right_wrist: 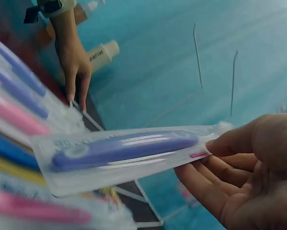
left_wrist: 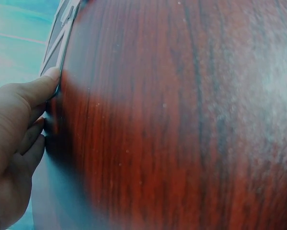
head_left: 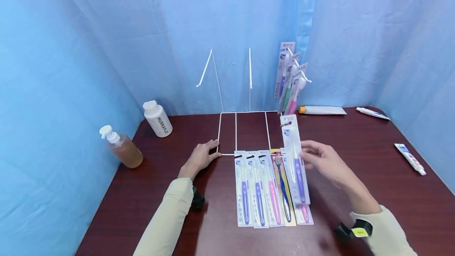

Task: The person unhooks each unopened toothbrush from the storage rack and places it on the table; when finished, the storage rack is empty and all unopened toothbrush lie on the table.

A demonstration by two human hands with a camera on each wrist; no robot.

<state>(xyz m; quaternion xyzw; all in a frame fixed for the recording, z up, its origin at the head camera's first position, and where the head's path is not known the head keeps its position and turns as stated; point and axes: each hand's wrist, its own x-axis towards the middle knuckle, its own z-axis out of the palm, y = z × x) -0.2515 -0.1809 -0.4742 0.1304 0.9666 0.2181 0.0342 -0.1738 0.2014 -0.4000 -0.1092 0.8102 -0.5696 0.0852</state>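
Observation:
My right hand [head_left: 325, 161] pinches a packaged purple toothbrush [head_left: 299, 177] by its side edge, thumb against fingers. The pack is raised over the right end of a row of packaged toothbrushes [head_left: 258, 200] lying on the table; their handles are purple, pink and dark blue. My left hand [head_left: 202, 155] holds the near left corner of a white wire rack [head_left: 227, 155] between thumb and fingers. Several toothbrush packs [head_left: 289, 84] hang on the rack's right hook. The left hook [head_left: 204, 68] and middle hook [head_left: 250, 68] carry nothing. In the right wrist view, the purple handle [right_wrist: 129, 148] faces the camera.
A pump bottle [head_left: 124, 149] of amber liquid and a white bottle [head_left: 158, 119] stand at the left. An orange-capped tube [head_left: 323, 110] lies at the back, with two smaller tubes, one far right [head_left: 373, 113] and one nearer [head_left: 410, 159]. Blue curtains surround the dark red table.

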